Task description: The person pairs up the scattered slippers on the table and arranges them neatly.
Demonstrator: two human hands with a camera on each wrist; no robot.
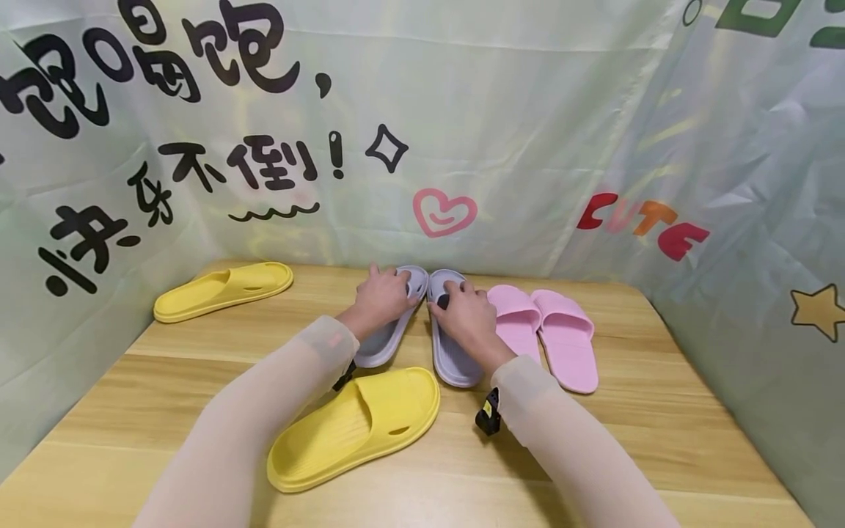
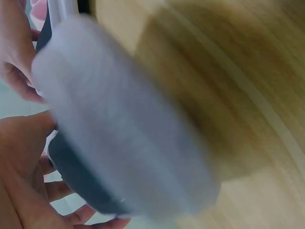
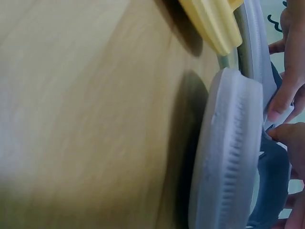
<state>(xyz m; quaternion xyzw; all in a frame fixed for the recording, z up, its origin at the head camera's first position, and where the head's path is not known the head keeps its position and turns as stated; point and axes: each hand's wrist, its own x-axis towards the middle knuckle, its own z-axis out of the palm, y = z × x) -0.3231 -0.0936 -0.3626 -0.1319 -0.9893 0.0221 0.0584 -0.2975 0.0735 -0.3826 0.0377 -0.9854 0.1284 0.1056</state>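
Note:
Two greyish-lavender slippers sit side by side at the back of the table in the head view. The left slipper (image 1: 381,346) is gripped at its toe end by my left hand (image 1: 381,297); my right hand (image 1: 467,315) grips the right slipper (image 1: 455,364) likewise. In the left wrist view, fingers of the left hand (image 2: 24,176) curl round the dark strap (image 2: 86,174), and the sole fills the middle, blurred. From the right wrist, the right hand (image 3: 296,167) holds the other slipper (image 3: 228,157) by its dark strap (image 3: 272,183), heel towards the camera.
A yellow slipper (image 1: 396,403) lies in front, near the left forearm. Its match (image 1: 224,291) is at the back left. Two pink slippers (image 1: 513,323) (image 1: 569,348) lie right of the right hand. Printed cloth (image 1: 528,147) hangs round the wooden table (image 1: 647,411).

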